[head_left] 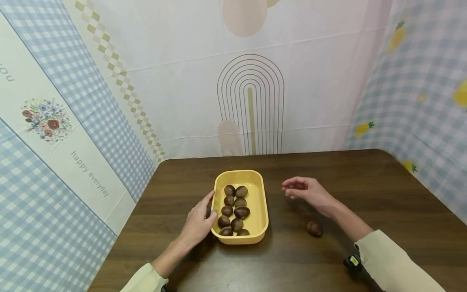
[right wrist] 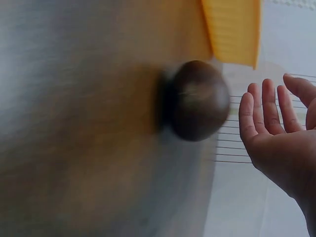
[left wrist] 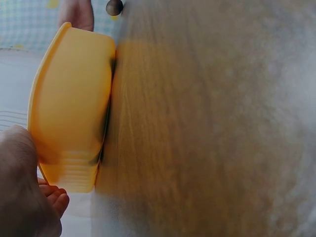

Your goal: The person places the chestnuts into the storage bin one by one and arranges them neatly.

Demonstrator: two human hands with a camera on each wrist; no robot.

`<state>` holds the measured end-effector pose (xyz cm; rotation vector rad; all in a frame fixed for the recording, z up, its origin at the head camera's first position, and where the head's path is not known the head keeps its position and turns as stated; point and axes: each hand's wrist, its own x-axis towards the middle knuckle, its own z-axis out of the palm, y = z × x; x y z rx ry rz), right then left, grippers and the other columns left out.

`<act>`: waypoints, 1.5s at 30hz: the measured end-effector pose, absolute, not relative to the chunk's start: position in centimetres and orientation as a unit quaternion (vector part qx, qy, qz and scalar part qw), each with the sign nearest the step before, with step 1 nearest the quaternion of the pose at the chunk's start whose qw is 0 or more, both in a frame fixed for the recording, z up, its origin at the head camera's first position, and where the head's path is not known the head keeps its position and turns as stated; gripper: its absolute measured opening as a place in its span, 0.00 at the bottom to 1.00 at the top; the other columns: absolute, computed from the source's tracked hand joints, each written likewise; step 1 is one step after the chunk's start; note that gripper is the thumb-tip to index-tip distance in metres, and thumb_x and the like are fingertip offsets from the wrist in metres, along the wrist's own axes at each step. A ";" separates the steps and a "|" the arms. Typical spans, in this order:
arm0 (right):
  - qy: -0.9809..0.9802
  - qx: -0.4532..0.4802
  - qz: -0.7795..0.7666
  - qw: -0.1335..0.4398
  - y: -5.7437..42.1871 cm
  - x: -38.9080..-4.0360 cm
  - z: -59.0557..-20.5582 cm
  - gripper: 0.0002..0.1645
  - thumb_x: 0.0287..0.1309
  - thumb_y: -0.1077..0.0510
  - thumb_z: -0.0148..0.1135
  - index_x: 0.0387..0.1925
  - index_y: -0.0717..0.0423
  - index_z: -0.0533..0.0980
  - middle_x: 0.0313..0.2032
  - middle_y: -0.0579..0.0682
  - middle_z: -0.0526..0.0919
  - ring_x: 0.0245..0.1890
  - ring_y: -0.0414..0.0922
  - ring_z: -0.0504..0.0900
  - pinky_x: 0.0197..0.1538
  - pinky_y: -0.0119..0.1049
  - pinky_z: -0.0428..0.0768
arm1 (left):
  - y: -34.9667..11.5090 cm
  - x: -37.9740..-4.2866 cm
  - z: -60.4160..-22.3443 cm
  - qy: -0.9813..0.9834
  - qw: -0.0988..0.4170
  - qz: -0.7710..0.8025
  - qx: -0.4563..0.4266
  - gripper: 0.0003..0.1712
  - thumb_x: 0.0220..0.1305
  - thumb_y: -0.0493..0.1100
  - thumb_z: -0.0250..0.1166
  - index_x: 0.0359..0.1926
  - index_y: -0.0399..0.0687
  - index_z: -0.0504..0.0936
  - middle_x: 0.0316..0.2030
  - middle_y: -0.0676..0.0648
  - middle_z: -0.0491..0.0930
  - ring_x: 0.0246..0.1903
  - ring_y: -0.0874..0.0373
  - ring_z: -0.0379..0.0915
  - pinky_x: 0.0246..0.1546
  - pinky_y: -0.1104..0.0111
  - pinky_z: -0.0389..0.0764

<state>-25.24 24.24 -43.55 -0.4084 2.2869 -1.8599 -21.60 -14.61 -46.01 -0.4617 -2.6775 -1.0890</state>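
Note:
My left hand [head_left: 197,221] holds the left side of a yellow rectangular tub [head_left: 240,240], its thumb by the rim. In the left wrist view, fingers of that hand [left wrist: 58,201] show against the tub's outer wall [left wrist: 74,98]. Inside the tub, several brown chestnuts [head_left: 241,212] lie in two rough columns toward the left. To the right of the tub, my right hand [head_left: 310,192] is over the table with loosely bent fingers and nothing in them. A single chestnut [head_left: 314,228] lies on the table nearer me, below the right wrist. The right wrist view shows this chestnut [right wrist: 200,101] apart from the fingers.
Everything stands on a dark brown wooden table [head_left: 175,178] with rounded far corners. A pale patterned cloth [head_left: 175,93] hangs behind it, with checked cloths at both sides. A dark strap device [head_left: 353,261] sits at the right wrist.

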 end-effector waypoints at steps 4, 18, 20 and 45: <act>0.765 -0.122 -0.622 0.115 24.9 -24.2 -44.6 0.26 0.74 0.60 0.65 0.65 0.74 0.73 0.60 0.70 0.82 0.54 0.53 0.86 0.58 0.46 0.84 | -14.7 -21.6 -46.1 -0.910 0.106 -0.370 -0.155 0.37 0.70 0.38 0.61 0.79 0.42 0.68 0.70 0.38 0.75 0.69 0.43 0.73 0.66 0.45 0.73; 0.770 -0.150 -0.604 0.142 28.4 -20.8 -46.1 0.25 0.73 0.61 0.65 0.63 0.75 0.75 0.56 0.68 0.84 0.53 0.50 0.87 0.53 0.36 0.85 | -14.7 -21.6 -46.2 -0.907 0.119 -0.366 -0.169 0.37 0.70 0.39 0.61 0.78 0.41 0.69 0.70 0.37 0.75 0.69 0.42 0.73 0.67 0.45 0.73; 0.777 -0.165 -0.591 0.144 29.0 -20.3 -46.1 0.24 0.73 0.61 0.65 0.62 0.74 0.75 0.55 0.67 0.84 0.53 0.50 0.87 0.53 0.35 0.84 | -14.7 -21.6 -46.1 -0.907 0.119 -0.367 -0.170 0.37 0.70 0.38 0.61 0.78 0.41 0.69 0.70 0.37 0.75 0.69 0.42 0.73 0.67 0.44 0.73; 0.787 -0.206 -0.554 0.176 30.8 -17.1 -46.1 0.24 0.68 0.62 0.70 0.60 0.71 0.77 0.58 0.65 0.81 0.49 0.45 0.85 0.49 0.36 0.85 | -14.7 -21.7 -46.1 -0.907 0.121 -0.365 -0.170 0.37 0.69 0.37 0.62 0.78 0.41 0.69 0.70 0.37 0.76 0.69 0.42 0.73 0.66 0.44 0.73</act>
